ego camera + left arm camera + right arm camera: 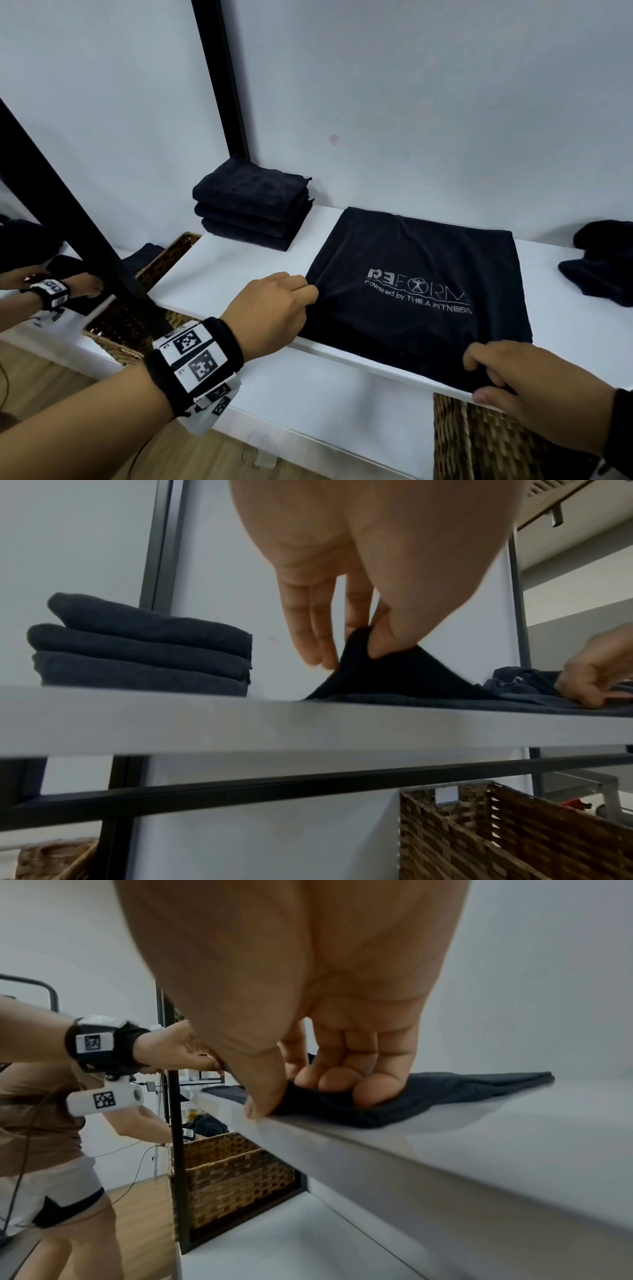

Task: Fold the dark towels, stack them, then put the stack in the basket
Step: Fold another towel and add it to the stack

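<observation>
Towel (416, 291) with white letters lay spread flat on the white shelf (239, 260), and its near edge reached the front of the shelf. The left hand (270, 310) pinched the towel's left corner between thumb and fingers (308, 631) and lifted it a little off the shelf, as the left wrist view showed. The right hand (534, 394) held the near right corner at the shelf's front edge; its thumb pressed on one side and its curled fingertips (373, 1091) dug into the cloth. So each grip was closed on the same towel.

Three folded dark towels sat in a stack (251, 205) at the back left of the shelf, near a black post (222, 78) and well apart from the spread towel. A loose heap of dark towels (603, 263) lay at the far right of the shelf.

A woven basket (496, 445) stood below the shelf, under the right hand. Another woven basket (164, 260) showed at the shelf's left end, beside a mirror (37, 260).
</observation>
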Demonstrator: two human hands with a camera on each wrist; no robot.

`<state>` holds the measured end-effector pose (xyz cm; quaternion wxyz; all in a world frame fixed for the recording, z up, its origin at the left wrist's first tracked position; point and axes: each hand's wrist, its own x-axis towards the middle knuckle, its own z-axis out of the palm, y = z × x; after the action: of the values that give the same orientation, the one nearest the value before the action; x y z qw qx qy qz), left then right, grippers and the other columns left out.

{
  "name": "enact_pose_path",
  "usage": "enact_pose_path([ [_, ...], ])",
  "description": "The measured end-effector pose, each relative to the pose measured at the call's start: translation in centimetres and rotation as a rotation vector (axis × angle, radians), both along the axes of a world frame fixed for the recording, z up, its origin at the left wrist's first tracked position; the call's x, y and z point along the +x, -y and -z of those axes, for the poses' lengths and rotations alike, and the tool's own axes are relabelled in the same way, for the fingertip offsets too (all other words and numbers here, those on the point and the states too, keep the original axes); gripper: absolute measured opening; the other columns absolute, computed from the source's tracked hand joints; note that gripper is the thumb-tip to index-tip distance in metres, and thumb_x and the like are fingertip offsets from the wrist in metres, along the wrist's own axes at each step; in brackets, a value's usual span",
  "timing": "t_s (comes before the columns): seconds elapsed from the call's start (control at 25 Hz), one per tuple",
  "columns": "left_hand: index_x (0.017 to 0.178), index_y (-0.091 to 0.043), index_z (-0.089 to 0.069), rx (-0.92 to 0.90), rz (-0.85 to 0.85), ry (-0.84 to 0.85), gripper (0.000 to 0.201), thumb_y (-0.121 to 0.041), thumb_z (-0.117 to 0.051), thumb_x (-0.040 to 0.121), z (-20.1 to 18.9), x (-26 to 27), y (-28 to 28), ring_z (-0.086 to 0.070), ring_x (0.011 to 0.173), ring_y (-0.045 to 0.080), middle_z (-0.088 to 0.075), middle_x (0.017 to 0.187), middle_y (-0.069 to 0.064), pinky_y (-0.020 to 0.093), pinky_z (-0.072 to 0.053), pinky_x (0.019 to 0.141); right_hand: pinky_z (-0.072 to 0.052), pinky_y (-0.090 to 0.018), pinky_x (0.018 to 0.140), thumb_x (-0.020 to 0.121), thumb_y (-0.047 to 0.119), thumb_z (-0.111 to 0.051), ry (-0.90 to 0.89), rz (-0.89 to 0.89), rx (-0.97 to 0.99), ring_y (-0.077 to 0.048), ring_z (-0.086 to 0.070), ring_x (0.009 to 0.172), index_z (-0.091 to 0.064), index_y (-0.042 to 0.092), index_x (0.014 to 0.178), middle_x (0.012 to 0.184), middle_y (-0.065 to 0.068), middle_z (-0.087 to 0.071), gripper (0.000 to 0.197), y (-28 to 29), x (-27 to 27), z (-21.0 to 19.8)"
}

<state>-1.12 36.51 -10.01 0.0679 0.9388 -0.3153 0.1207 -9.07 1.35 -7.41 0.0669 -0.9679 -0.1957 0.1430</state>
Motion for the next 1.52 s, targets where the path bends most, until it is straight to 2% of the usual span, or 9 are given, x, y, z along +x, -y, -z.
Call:
enact_pose_path([
  [0.2, 0.081, -0.021, -0.058, 0.076, 0.124, -0.133, 0.019, -0.016, -0.040, 0.080, 0.8, -0.1, -0.5, -0.053, 0.078, 0.015, -0.059, 0.084, -0.009, 0.031, -0.050, 0.062, -0.043, -0.017, 0.064, 0.084, 0.034, -0.067, 0.035, 0.119, 0.147, -0.008, -0.053, 0.075, -0.050, 0.044, 0.080, 0.083, 0.014, -0.055, 0.021, 1.0, 0.4, 0.2],
  [0.48, 0.084, -0.016, -0.051, 0.143, 0.091, -0.154, 0.026, -0.025, -0.027, 0.085, 0.1, -0.1, -0.5, -0.052, 0.069, 0.022, -0.058, 0.078, -0.002, 0.035, -0.046, 0.060, -0.040, -0.010, 0.068, 0.094, 0.064, -0.019, 0.255, -0.032, 0.073, 0.009, -0.047, 0.072, -0.036, 0.049, 0.081, 0.087, 0.029, -0.042, 0.027, 2.0, -0.3, 1.1],
  [0.64, 0.085, -0.012, -0.047, 0.117, 0.062, -0.157, 0.010, -0.014, -0.038, 0.091, -0.1, -1.0, -0.5, -0.046, 0.063, 0.023, -0.053, 0.074, 0.002, 0.035, -0.042, 0.056, -0.041, -0.014, 0.069, 0.092, 0.032, -0.038, 0.396, -0.113, 0.062, -0.001, -0.047, 0.069, -0.059, 0.033, 0.085, 0.085, 0.021, -0.041, 0.022, 1.1, -0.4, 0.9],
  [0.76, 0.083, -0.014, -0.051, 0.133, 0.088, -0.139, 0.022, -0.019, -0.029, 0.087, 0.5, -1.1, -0.8, -0.051, 0.067, 0.020, -0.055, 0.078, 0.000, 0.035, -0.046, 0.056, -0.043, -0.017, 0.053, 0.094, 0.035, -0.033, 0.462, -0.205, -0.101, -0.004, -0.043, 0.060, -0.061, 0.032, 0.072, 0.078, 0.019, -0.039, 0.035, 0.6, -0.5, 1.3],
  [0.84, 0.083, -0.013, -0.053, 0.140, 0.107, -0.156, 0.027, -0.019, -0.027, 0.085, 1.0, -0.9, -1.1, -0.054, 0.074, 0.020, -0.056, 0.082, -0.001, 0.036, -0.049, 0.062, -0.036, -0.013, 0.048, 0.085, 0.040, -0.049, 0.371, -0.193, -0.183, -0.004, -0.039, 0.059, -0.054, 0.038, 0.076, 0.078, 0.021, -0.032, 0.011, 1.6, -0.3, 1.2],
  [0.96, 0.081, -0.015, -0.056, 0.172, 0.165, -0.121, 0.024, -0.013, -0.032, 0.080, 1.2, -1.0, -1.5, -0.056, 0.078, 0.019, -0.058, 0.086, -0.002, 0.030, -0.050, 0.067, -0.031, -0.012, 0.042, 0.067, 0.049, -0.078, 0.248, -0.017, -0.159, -0.002, -0.041, 0.053, -0.034, 0.045, 0.083, 0.070, 0.024, -0.034, 0.047, 1.9, 0.1, 2.1],
  [1.16, 0.079, -0.019, -0.050, 0.201, 0.223, -0.083, 0.013, -0.010, -0.041, 0.080, 1.4, -1.7, -1.9, -0.050, 0.074, 0.017, -0.053, 0.081, -0.005, 0.029, -0.050, 0.067, -0.046, -0.023, 0.068, 0.094, 0.055, -0.038, 0.274, 0.057, -0.132, -0.007, -0.053, 0.073, -0.025, 0.041, 0.080, 0.082, 0.013, -0.045, 0.024, 1.0, -0.7, 2.2],
  [1.36, 0.097, -0.022, -0.059, 0.236, 0.207, -0.108, 0.019, -0.034, -0.060, 0.082, 1.4, -1.8, -2.5, -0.056, 0.092, 0.015, -0.060, 0.098, -0.008, 0.025, -0.049, 0.078, -0.031, -0.014, 0.034, 0.070, 0.069, -0.054, 0.079, 0.139, -0.229, 0.007, -0.040, 0.050, -0.029, 0.040, 0.079, 0.065, 0.026, -0.035, 0.039, 1.8, -1.1, 3.0],
  [1.52, 0.096, -0.020, -0.065, 0.192, 0.199, -0.103, 0.017, -0.028, -0.052, 0.090, 0.9, -1.5, -2.2, -0.059, 0.081, 0.017, -0.062, 0.086, -0.006, 0.029, -0.052, 0.069, -0.042, -0.019, 0.051, 0.078, 0.064, -0.052, 0.127, 0.144, -0.088, -0.002, -0.051, 0.065, -0.034, 0.045, 0.084, 0.085, 0.018, -0.050, 0.027, 1.8, -1.4, 1.9],
])
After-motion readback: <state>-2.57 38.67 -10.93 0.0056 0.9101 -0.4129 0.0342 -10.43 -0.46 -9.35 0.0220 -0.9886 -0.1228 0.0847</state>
